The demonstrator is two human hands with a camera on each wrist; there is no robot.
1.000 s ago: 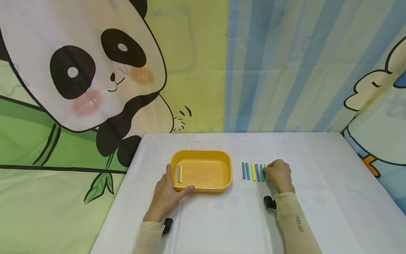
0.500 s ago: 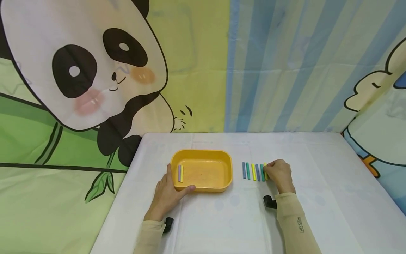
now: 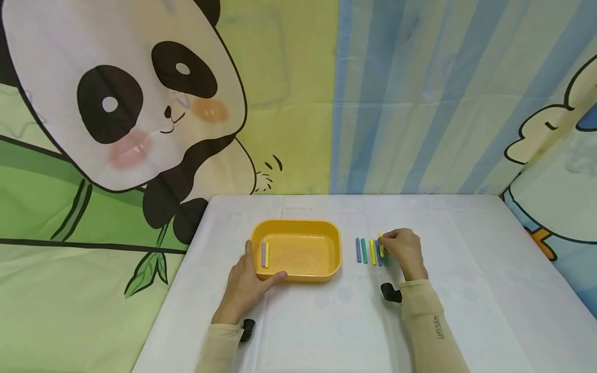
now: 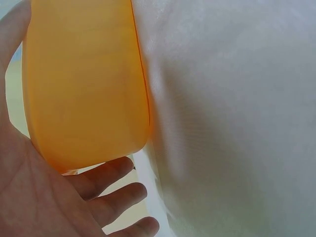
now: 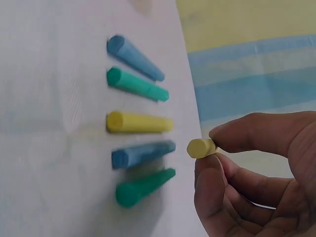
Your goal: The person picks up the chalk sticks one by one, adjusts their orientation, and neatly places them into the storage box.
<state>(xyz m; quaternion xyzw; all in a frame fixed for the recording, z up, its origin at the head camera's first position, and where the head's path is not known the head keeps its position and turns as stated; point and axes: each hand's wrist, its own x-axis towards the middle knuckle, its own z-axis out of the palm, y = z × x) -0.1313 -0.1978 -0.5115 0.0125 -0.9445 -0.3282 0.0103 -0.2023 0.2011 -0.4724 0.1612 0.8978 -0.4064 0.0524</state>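
My right hand [image 3: 404,253] pinches a yellow piece of chalk [image 5: 199,148] between thumb and fingertips, raised over the right end of a row of chalk. In the right wrist view that row shows a blue chalk [image 5: 136,57], a green one [image 5: 138,85], a yellow one [image 5: 140,122], another blue [image 5: 143,154] and another green [image 5: 144,187], all lying apart. My left hand [image 3: 247,287] rests at the near left corner of a yellow plastic tray [image 3: 303,254], thumb along its front side, fingers extended along the left end. Inside lie a purple chalk [image 3: 263,255] and a yellow chalk [image 3: 267,255], side by side.
A white cloth [image 3: 326,331] covers the table. Behind it stands a printed curtain [image 3: 289,103] with a panda and blue stripes. Black wrist cameras [image 3: 391,292] sit under both sleeves.
My right hand has lifted the yellow chalk from the right end of the row and moved it slightly left and up. The left hand and tray have stayed put.
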